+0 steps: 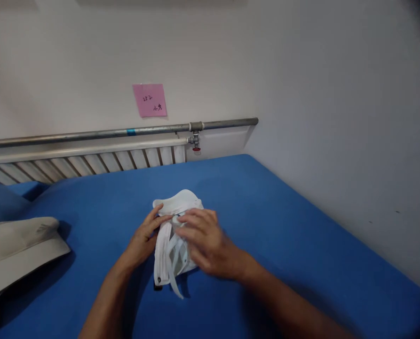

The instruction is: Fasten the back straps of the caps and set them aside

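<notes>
So the white cap sits about dead center of the frame on a blue sheet, straps trailing toward the bottom. Left hand pinches its left edge, fingertips on the fabric near the top. Right hand lies flat over the cap's right side with fingers spread loosely, a bit blurred, covering part of it. At the lower left edge a beige hat rests well apart. Upper half: a radiator under a grey pipe with a small red valve, plus a pink note stuck on the wall.
</notes>
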A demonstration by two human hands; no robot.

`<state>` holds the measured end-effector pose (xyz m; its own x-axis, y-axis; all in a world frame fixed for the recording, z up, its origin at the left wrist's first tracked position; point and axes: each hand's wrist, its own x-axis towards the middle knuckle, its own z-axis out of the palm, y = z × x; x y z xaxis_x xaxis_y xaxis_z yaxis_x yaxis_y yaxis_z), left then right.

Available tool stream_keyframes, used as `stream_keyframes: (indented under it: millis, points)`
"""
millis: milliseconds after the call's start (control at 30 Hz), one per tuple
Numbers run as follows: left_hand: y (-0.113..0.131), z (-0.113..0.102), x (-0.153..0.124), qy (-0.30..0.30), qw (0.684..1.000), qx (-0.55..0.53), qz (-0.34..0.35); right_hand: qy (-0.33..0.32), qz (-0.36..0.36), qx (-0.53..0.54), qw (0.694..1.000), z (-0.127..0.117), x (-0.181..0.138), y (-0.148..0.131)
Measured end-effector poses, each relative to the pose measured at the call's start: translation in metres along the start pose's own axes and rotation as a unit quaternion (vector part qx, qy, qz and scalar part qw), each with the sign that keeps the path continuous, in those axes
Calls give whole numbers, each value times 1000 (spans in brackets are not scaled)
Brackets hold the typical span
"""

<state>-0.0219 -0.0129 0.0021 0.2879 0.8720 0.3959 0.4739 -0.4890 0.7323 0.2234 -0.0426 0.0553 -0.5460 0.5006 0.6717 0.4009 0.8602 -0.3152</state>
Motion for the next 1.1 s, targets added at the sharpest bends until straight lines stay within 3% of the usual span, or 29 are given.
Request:
stream_keyframes:
  millis: [67, 200, 333, 433, 533, 600, 700, 833, 933, 1033, 1100]
  points:
    - [4, -1, -2, -30, 999, 10, 13, -42, -27, -55, 997, 9, -1, -7]
    - [11, -1, -5, -64, 995, 75, 31, -58, 24, -118, 991, 19, -6, 6]
    - [20, 0, -4, -47, 978, 197, 54, -101, 55, -120, 986, 13, -7, 18]
    - [35, 2, -2, -33, 963, 249, 99, -110, 73, -53, 990, 8, -4, 21]
    - [50, 5, 0, -56, 960, 237, 137, -50, 140, 59, 987, 2, -2, 25]
    - [54, 5, 1, -74, 967, 201, 138, -7, 215, 146, 966, -4, 0, 29]
    - [48, 3, 1, -54, 985, 123, 104, 56, 333, 267, 903, -13, 2, 36]
    - [32, -8, -1, 20, 999, 22, -16, 140, 388, 385, 826, -20, 3, 41]
    - [33, -15, -1, -3, 997, 6, -78, 98, 403, 404, 815, -22, 4, 37]
    - [43, -17, 1, -78, 993, 11, -90, 35, 404, 391, 826, -23, 6, 30]
    - [50, -17, 2, -120, 989, 0, -85, 28, 397, 398, 826, -22, 6, 28]
